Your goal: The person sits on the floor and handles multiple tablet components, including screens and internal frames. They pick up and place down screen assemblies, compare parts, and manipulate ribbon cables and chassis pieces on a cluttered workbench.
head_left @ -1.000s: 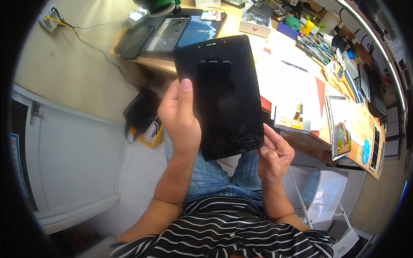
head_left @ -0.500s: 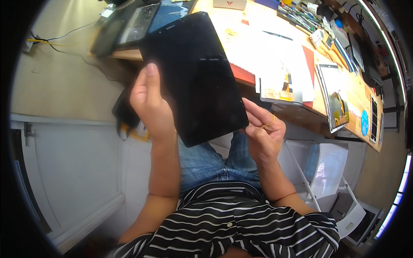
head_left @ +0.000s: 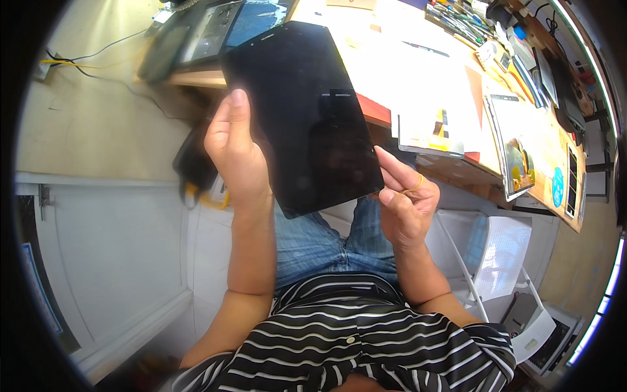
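Observation:
A black tablet (head_left: 307, 130) is held up over my lap, tilted, its dark glossy screen facing me. My left hand (head_left: 236, 144) grips its left edge, thumb on the front and the other fingers partly hidden at the edge and behind. At the lower right corner, my right hand (head_left: 408, 193) pinches the tablet between thumb and fingers, with a yellow ring on one finger. Faint reflections show on the screen. The back of the tablet is hidden from me.
Beyond the tablet stands a wooden workbench (head_left: 457, 171), brightly lit. On it are an opened tablet-like panel (head_left: 513, 147), a silver panel with yellow tape (head_left: 428, 134), a dark-framed device (head_left: 209, 32) and several tools (head_left: 457, 26). A white chair (head_left: 503, 251) stands at the right.
In the picture, the tablet and both hands have shifted slightly right, along with much of the scene. Both hands keep their hold, and the tablet's tilt has changed a little.

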`<state>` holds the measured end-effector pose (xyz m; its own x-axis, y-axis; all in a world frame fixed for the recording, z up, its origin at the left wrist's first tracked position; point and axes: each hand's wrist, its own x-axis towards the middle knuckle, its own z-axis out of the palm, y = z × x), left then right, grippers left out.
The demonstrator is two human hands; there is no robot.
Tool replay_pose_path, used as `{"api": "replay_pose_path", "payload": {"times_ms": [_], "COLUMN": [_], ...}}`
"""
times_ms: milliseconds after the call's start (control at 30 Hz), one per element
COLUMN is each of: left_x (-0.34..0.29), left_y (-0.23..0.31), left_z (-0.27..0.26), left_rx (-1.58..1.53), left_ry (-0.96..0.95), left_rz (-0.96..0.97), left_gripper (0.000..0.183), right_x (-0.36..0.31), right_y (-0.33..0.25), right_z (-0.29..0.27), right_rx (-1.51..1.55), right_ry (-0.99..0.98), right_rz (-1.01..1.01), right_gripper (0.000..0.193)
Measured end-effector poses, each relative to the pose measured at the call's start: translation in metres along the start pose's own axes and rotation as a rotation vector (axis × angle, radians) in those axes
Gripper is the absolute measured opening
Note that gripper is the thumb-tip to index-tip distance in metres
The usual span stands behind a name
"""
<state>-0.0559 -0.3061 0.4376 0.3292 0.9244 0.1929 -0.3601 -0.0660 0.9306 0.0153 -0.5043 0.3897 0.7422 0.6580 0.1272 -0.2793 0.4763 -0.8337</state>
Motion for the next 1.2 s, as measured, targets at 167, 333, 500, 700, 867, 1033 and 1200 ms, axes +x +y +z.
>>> {"api": "replay_pose_path", "payload": {"times_ms": [167, 333, 500, 700, 867, 1033, 1200], "left_x": [0.0004, -0.0003, 0.0019, -0.0007, 0.0013, -0.0021, 0.0], "left_y": [-0.0004, -0.0029, 0.001, 0.0006, -0.0003, -0.0018, -0.0006], "left_z": [-0.0008, -0.0024, -0.0044, -0.0005, -0.0085, -0.0069, -0.0068], "left_rx": [0.029, -0.003, 0.049, -0.02, 0.016, 0.007, 0.019], "left_ry": [0.008, 0.007, 0.002, 0.02, -0.021, -0.023, -0.036], "left_rz": [-0.001, 0.014, 0.009, 0.038, 0.062, 0.086, 0.071], "left_gripper": [0.029, 0.029, 0.031, 0.032, 0.033, 0.033, 0.034], "right_x": [0.0017, 0.0024, 0.0011, -0.0004, -0.0013, -0.0011, -0.0007], "right_y": [0.0025, 0.0007, 0.0009, 0.0013, -0.0004, -0.0021, 0.0005], "right_z": [0.0024, 0.0039, 0.0019, 0.0013, 0.0031, 0.0041, 0.0026], "right_rx": [-0.036, -0.001, -0.004, 0.017, -0.009, 0.013, -0.012], "right_ry": [0.009, 0.003, 0.008, -0.02, -0.03, -0.036, -0.027], "right_rz": [-0.014, 0.01, -0.006, -0.036, -0.026, -0.037, -0.04], "right_gripper": [0.051, 0.051, 0.053, 0.054, 0.055, 0.055, 0.055]}}
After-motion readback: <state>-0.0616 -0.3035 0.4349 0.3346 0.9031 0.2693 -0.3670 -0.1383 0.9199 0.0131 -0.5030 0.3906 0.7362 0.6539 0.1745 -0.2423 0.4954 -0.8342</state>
